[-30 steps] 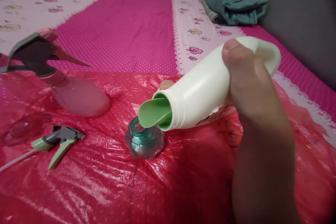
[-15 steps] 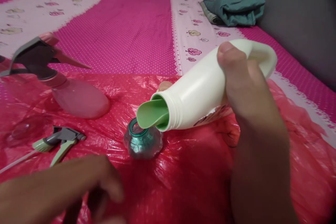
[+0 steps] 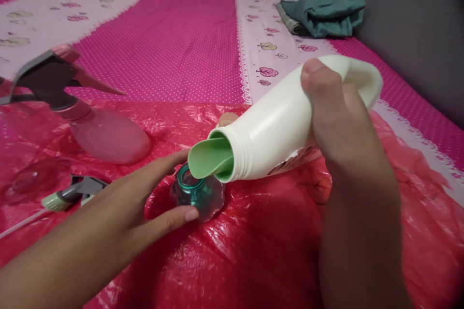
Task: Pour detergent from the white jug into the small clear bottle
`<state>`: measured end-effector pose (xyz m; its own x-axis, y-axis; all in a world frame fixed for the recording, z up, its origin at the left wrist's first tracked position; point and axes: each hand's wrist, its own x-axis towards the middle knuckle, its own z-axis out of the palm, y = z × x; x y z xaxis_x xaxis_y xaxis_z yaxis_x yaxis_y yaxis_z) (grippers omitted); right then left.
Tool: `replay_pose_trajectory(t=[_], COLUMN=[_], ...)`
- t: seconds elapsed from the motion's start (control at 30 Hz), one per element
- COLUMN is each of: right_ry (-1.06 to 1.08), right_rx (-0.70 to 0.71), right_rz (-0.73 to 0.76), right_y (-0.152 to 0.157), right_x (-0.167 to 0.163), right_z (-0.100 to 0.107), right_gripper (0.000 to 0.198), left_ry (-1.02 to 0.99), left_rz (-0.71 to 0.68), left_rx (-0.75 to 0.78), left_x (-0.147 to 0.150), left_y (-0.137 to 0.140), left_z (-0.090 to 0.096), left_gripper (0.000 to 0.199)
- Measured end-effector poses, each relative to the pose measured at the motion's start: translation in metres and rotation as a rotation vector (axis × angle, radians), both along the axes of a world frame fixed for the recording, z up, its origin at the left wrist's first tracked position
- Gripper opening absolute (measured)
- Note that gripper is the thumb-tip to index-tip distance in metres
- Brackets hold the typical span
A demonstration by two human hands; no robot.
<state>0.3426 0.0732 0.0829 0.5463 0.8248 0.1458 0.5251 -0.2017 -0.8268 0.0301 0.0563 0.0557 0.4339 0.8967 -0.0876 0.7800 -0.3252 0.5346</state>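
While your right hand (image 3: 337, 111) is wrapped around the bottle (image 3: 270, 128), its long axis slopes from the handle, high on the right, down leftward to the mouth. What matters most, I judge, is how the green spout (image 3: 205, 158) lines up with the jar (image 3: 203, 200): its lip overlaps the right of the jar's rim in view, though you can't tell whether they touch.

The jar stands mouth up, just right of your left hand (image 3: 132, 205), the nearer one. That hand is spread about it, thumb in front and fingers beyond; whether it grips is unclear.

Under the jar is a creased red sheet (image 3: 246, 256), over a pink bedspread (image 3: 163, 43). To your left are a sprayer (image 3: 112, 137) and a loose spray head (image 3: 78, 190); clothes (image 3: 322, 14) lie far right, near a grey wall (image 3: 406, 34).
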Motion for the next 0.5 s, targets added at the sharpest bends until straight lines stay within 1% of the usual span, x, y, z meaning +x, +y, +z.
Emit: replay_pose_trajectory(t=[0.07,0.17,0.3,0.43,0.5], right_ry=[-0.003,-0.01,-0.017,-0.019,-0.026], right_rx=[-0.003,-0.047,-0.08,-0.075,-0.062], right_rz=[0.006,-0.002,-0.022,-0.009,-0.009], right_y=[0.0006,0.0004,-0.0008,-0.001,-0.0007], right_x=[-0.0012,-0.0031,-0.0044,-0.0036,-0.003], right_z=[0.001,0.0036,0.0069,0.007,0.0062], right_gripper=[0.093,0.097,0.093,0.094,0.091], left_ry=[0.019,0.004,-0.013,0.001,0.01], left_rz=[-0.02,-0.054,-0.077,-0.067,-0.077], left_rx=[-0.031,-0.05,-0.031,-0.032,-0.035], left_x=[0.0006,-0.0001,0.0007,0.0011,0.0008], left_y=[0.0048,0.0101,0.0112,0.0091,0.0082], left_z=[-0.0047,-0.0076,-0.0062,-0.005,-0.0047], left_gripper=[0.077,0.078,0.078,0.078,0.079])
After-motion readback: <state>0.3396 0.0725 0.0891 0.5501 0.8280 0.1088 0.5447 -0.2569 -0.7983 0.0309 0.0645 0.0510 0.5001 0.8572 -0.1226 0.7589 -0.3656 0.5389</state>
